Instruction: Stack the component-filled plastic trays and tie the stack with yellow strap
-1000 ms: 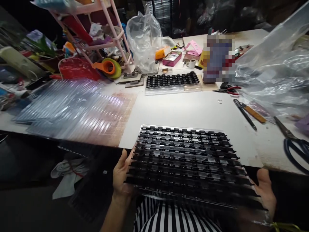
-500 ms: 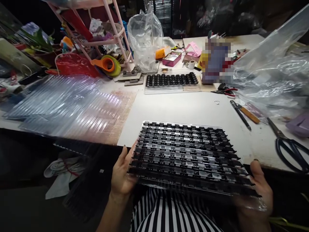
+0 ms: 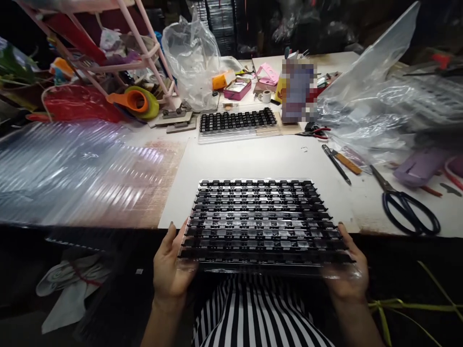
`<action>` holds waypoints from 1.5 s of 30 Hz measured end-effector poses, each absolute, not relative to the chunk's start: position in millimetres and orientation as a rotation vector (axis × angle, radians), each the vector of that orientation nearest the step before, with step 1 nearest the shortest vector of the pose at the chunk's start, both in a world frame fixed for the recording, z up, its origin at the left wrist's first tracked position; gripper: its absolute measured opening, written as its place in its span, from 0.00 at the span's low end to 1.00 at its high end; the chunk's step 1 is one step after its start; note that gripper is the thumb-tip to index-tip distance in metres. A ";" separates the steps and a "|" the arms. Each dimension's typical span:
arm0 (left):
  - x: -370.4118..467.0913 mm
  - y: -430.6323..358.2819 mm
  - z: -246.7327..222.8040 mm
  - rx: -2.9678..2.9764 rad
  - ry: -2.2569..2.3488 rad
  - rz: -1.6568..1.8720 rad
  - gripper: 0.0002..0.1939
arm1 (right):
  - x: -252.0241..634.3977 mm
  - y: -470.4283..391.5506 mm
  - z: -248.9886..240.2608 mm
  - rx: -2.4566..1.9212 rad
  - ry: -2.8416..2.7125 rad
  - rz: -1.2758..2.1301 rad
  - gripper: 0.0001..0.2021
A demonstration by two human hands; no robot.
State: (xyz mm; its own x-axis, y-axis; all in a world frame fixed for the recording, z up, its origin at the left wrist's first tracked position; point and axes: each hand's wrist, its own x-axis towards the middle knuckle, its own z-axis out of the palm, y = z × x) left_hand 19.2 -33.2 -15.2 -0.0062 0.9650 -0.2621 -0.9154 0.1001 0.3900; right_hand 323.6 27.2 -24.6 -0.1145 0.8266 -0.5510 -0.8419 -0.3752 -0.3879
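Note:
A clear plastic tray [image 3: 260, 268] filled with rows of small black plastic parts [image 3: 258, 217] is held level in front of my striped clothing, at the near edge of the table. My left hand [image 3: 175, 265] grips its left side, thumb up along the edge and fingers beneath. On the opposite side my right hand [image 3: 349, 267] holds it the same way; its fingers are partly hidden under the tray. Farther back on the table lies a second clear tray [image 3: 217, 139] with similar black parts [image 3: 237, 120].
Clear ribbed plastic trays [image 3: 83, 173] are stacked at the left. To the right lie large scissors [image 3: 401, 207], a black pen-like tool [image 3: 336, 164], an orange-handled tool [image 3: 346, 163] and red-handled pliers [image 3: 318, 131]. A pink rack [image 3: 144, 53] and clear plastic bag [image 3: 191, 62] stand behind.
My view has turned to the right, so the table things appear shifted left. The tray has levelled out, its right side rising with my right hand. Both hands keep hold.

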 end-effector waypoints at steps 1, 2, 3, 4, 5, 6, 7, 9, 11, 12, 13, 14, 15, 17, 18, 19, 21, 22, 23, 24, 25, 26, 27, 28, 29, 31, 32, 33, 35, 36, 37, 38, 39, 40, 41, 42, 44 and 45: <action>18.5 -32.3 -16.8 0.126 0.503 1.494 0.26 | 323.0 28.1 -23.3 -0.841 0.058 1.774 0.11; 17.9 -31.4 -18.1 0.129 0.486 1.498 0.25 | 322.6 29.1 -22.4 -0.833 0.077 1.776 0.12; 17.3 -30.4 -18.9 0.130 0.471 1.500 0.25 | 322.3 30.2 -21.8 -0.824 0.080 1.776 0.11; 16.9 -29.3 -19.3 0.131 0.459 1.501 0.25 | 322.1 31.4 -21.6 -0.816 0.070 1.775 0.11; 16.4 -27.8 -19.2 0.132 0.450 1.501 0.25 | 322.0 32.9 -21.6 -0.808 0.051 1.775 0.11; 16.0 -26.0 -18.7 0.133 0.446 1.498 0.25 | 321.9 34.5 -21.5 -0.806 0.030 1.778 0.10; 15.6 -23.9 -17.9 0.133 0.444 1.497 0.25 | 321.7 36.5 -21.3 -0.809 0.012 1.784 0.10; 14.7 -18.8 -16.3 0.140 0.451 1.508 0.25 | 320.8 40.7 -19.9 -0.816 -0.004 1.793 0.12; 14.0 -13.6 -15.7 0.148 0.470 1.543 0.25 | 319.0 44.7 -17.2 -0.802 -0.004 1.785 0.16; 13.9 -11.2 -15.9 0.144 0.483 1.572 0.25 | 317.8 46.1 -15.6 -0.787 -0.008 1.776 0.18; 14.0 -8.9 -16.3 0.133 0.498 1.610 0.25 | 316.5 47.0 -14.0 -0.771 -0.018 1.766 0.20; 14.4 -6.8 -16.9 0.110 0.520 1.652 0.24 | 315.2 47.3 -12.4 -0.760 -0.029 1.757 0.22; 15.3 -4.8 -17.3 0.075 0.552 1.696 0.24 | 314.0 47.0 -10.8 -0.755 -0.038 1.752 0.23; 17.6 -1.0 -17.1 -0.020 0.638 1.768 0.23 | 312.7 44.9 -7.9 -0.756 -0.044 1.762 0.23; 18.7 0.5 -16.3 -0.061 0.685 1.788 0.23 | 312.9 43.2 -6.7 -0.755 -0.043 1.777 0.22; 19.5 1.7 -15.0 -0.087 0.728 1.800 0.23 | 313.9 41.2 -5.6 -0.749 -0.043 1.799 0.22; 19.6 2.4 -11.4 -0.094 0.787 1.788 0.23 | 317.7 36.1 -4.2 -0.720 -0.057 1.837 0.21; 18.7 1.6 -9.6 -0.082 0.799 1.757 0.23 | 320.4 33.3 -4.1 -0.699 -0.067 1.851 0.21; 17.3 0.1 -8.1 -0.065 0.796 1.710 0.22 | 323.4 30.4 -4.6 -0.681 -0.072 1.860 0.20; 15.9 -2.2 -7.1 -0.048 0.779 1.651 0.22 | 326.3 27.6 -5.7 -0.668 -0.072 1.865 0.20; 14.7 -5.1 -6.8 -0.028 0.748 1.590 0.22 | 329.0 25.0 -7.3 -0.660 -0.064 1.864 0.19; 14.0 -8.4 -7.4 -0.006 0.707 1.542 0.21 | 331.1 22.8 -9.3 -0.659 -0.050 1.857 0.18; 14.0 -12.0 -8.8 0.021 0.657 1.522 0.21 | 332.5 21.0 -11.7 -0.662 -0.033 1.842 0.17; 14.9 -15.5 -10.9 0.048 0.607 1.525 0.22 | 333.0 19.6 -14.1 -0.666 -0.016 1.819 0.16; 16.6 -18.7 -13.7 0.072 0.561 1.551 0.22 | 332.8 18.7 -16.5 -0.671 -0.002 1.795 0.15; 21.3 -23.9 -20.2 0.105 0.488 1.623 0.23 | 330.6 17.9 -20.7 -0.677 0.008 1.751 0.15; 23.8 -25.8 -23.4 0.114 0.464 1.653 0.23 | 329.1 17.8 -22.6 -0.679 0.005 1.735 0.15; 25.9 -27.3 -26.5 0.115 0.449 1.673 0.24 | 327.7 17.8 -24.2 -0.680 -0.003 1.721 0.15; 28.7 -29.6 -31.8 0.109 0.441 1.689 0.25 | 325.8 17.9 -27.5 -0.681 -0.033 1.697 0.16; 29.2 -30.8 -34.0 0.103 0.447 1.685 0.25 | 325.5 17.8 -29.1 -0.682 -0.051 1.686 0.16; 29.2 -32.0 -35.9 0.097 0.455 1.678 0.26 | 325.5 17.6 -30.8 -0.682 -0.069 1.679 0.16; 29.0 -33.3 -37.5 0.090 0.466 1.668 0.26 | 325.9 17.2 -32.4 -0.683 -0.086 1.676 0.16; 28.6 -34.7 -38.7 0.084 0.477 1.657 0.26 | 326.3 16.7 -34.0 -0.684 -0.100 1.676 0.16; 28.3 -36.0 -39.5 0.078 0.487 1.649 0.26 | 326.7 16.2 -35.4 -0.685 -0.109 1.677 0.16; 28.2 -37.2 -39.9 0.074 0.494 1.645 0.26 | 327.1 15.7 -36.6 -0.686 -0.116 1.675 0.16; 28.2 -38.1 -39.8 0.073 0.499 1.646 0.26 | 327.3 15.2 -37.4 -0.688 -0.121 1.672 0.16; 29.0 -38.8 -38.5 0.063 0.510 1.653 0.26 | 327.3 14.6 -38.2 -0.698 -0.126 1.662 0.15; 29.6 -38.7 -37.4 0.051 0.518 1.653 0.26 | 327.1 14.5 -38.2 -0.703 -0.128 1.661 0.15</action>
State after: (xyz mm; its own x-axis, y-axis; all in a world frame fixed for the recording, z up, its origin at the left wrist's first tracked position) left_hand 29.6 -38.7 -37.4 -0.1605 0.9515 -0.2625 -0.9312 -0.0578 0.3600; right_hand 327.1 14.5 -38.2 -0.0484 0.9269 -0.3721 -0.8588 -0.2288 -0.4584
